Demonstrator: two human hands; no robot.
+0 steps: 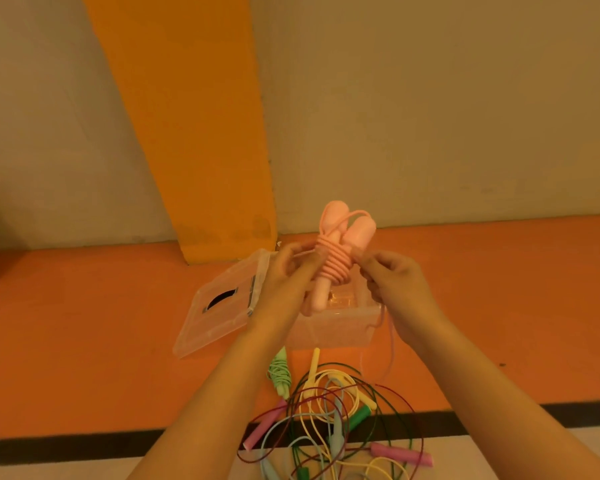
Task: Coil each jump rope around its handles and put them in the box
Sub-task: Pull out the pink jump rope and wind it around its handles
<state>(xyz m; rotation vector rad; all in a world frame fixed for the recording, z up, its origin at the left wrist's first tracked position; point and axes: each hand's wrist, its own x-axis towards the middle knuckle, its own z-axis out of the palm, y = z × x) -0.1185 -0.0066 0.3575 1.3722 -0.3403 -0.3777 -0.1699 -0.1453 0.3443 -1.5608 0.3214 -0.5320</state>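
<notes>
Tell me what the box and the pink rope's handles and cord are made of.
Box: translucent hard plastic, probably; floor shows through its walls. Pink handles: smooth matte plastic or rubbery coating, no glare. Pink cord: flexible rubber or PVC, wound in tight coils.

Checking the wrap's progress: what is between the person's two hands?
In the head view, the pink plastic jump rope, cord partly coiled round its two handles, sits between the left hand and right hand; both hold it.

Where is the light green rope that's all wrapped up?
In the head view, the green rope lies on the floor near centre, just in front of the box, left of the rope tangle.
</notes>
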